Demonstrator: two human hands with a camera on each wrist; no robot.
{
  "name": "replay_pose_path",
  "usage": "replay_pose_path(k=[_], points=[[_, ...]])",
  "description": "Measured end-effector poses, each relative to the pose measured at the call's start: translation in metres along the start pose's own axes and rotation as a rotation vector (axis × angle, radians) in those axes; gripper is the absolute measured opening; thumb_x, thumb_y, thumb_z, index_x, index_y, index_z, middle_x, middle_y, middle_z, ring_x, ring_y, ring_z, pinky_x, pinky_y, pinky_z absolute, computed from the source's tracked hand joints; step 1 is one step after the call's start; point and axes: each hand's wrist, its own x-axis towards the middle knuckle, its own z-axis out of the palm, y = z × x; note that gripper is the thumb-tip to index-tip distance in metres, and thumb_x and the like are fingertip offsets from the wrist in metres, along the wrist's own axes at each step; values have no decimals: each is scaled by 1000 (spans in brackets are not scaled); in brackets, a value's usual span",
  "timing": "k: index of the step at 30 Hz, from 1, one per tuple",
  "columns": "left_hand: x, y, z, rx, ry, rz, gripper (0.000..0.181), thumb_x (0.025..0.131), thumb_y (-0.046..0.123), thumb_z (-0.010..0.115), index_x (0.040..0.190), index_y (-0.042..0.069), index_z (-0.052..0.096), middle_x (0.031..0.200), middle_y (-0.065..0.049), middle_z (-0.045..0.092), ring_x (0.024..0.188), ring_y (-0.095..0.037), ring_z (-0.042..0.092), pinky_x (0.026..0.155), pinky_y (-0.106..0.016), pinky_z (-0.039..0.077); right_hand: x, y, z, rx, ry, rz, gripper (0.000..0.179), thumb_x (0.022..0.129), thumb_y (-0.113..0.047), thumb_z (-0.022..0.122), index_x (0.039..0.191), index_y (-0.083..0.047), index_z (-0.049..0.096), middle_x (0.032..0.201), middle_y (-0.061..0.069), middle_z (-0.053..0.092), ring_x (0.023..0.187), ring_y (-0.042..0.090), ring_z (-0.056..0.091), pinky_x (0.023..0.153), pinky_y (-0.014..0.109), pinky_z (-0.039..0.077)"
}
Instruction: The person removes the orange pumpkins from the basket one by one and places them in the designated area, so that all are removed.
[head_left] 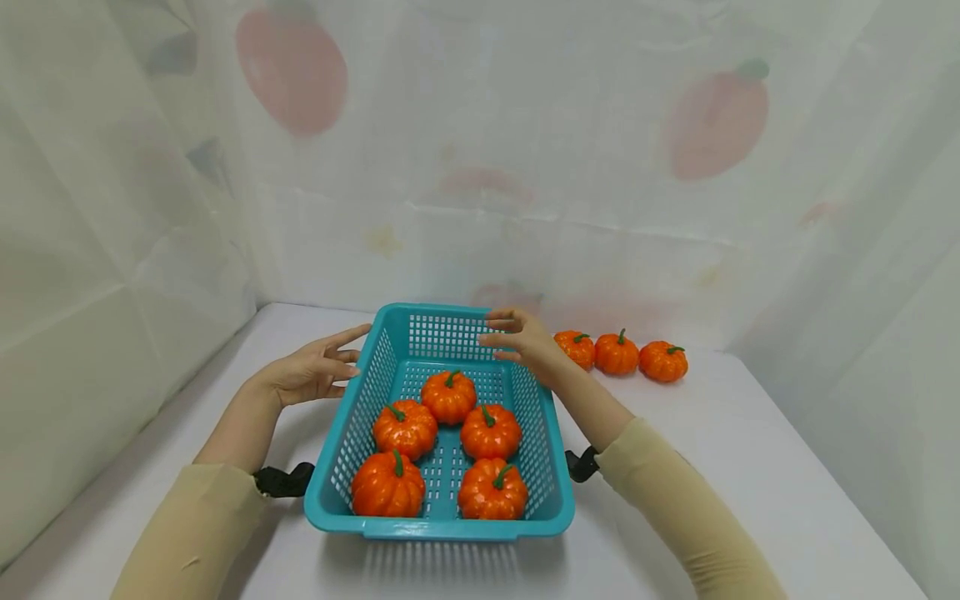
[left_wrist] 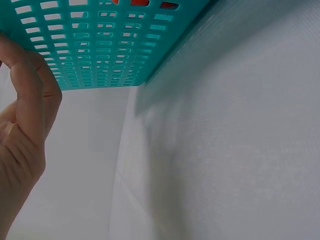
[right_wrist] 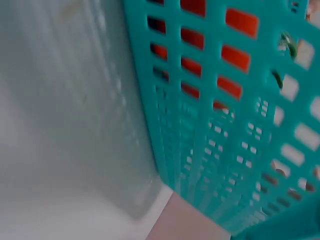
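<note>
A turquoise plastic basket (head_left: pixel 558 500) with slotted walls stands in the middle of the white table, holding several small orange pumpkins (head_left: pixel 491 432) with green stems. At its left rim is my left hand (head_left: pixel 318 367), fingers spread and loosely bent, fingertips right by the wall. In the left wrist view, that hand's fingers (left_wrist: pixel 30 95) overlap the slotted side. My right hand (head_left: pixel 525 340) hovers across the far right rim, its loosely bent fingers reaching over the basket's inside. The right wrist view shows mostly the basket's outer side (right_wrist: pixel 210 115), with orange behind the slots.
Three more orange pumpkins (head_left: pixel 617 353) sit in a row at the back right, behind my right forearm. A pale fabric curtain (head_left: pixel 480 208) with faded fruit prints borders the table (head_left: pixel 720 467) at the back and sides. Black wrist bands (head_left: pixel 285 481) show beside the basket.
</note>
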Motion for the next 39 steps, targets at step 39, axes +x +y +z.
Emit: replay_pose_path(k=[39], points=[[-1,-2,-3,-36,-36,18,85,96,2,53,160,19,0,126,-1,60,99,-12,69,87,-34,60,10,21,44,-493,-369,135,80,85,-20,76,152,-11,33,154,18,37,136,33,46,110,47,46]])
